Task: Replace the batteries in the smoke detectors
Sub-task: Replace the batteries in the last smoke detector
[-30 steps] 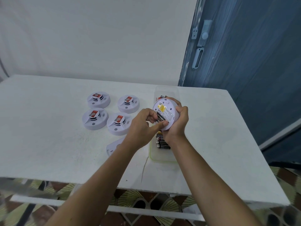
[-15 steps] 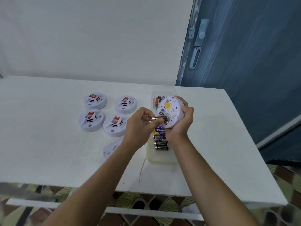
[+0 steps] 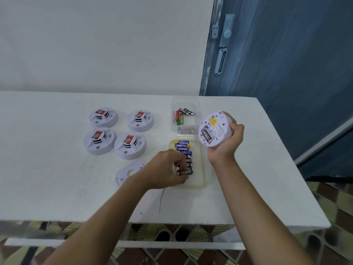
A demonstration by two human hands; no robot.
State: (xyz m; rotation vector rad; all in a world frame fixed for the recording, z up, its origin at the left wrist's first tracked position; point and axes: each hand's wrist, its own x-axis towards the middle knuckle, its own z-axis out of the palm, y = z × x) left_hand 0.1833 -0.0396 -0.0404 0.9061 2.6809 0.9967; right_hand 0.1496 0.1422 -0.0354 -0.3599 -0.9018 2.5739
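Our right hand point(image 3: 227, 139) grips the upturned smoke detector point(image 3: 214, 129) by its rim, above the table point(image 3: 57, 178) just right of the battery tray point(image 3: 202, 169). The curled fingers of our left hand point(image 3: 164, 169) are buried among the tray's batteries point(image 3: 182, 146); whether they pinch any, we cannot tell.

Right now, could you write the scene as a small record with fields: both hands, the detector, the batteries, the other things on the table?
right hand: holds a white round plastic smoke detector, its back toward the camera
battery bay: open, one black cylindrical battery inside
left hand: fingers curled over black batteries in a shallow yellow-rimmed tray; pinch unclear
clear plastic box: loose mixed batteries inside
white table: four more white detectors, face up; one flat white cover plate
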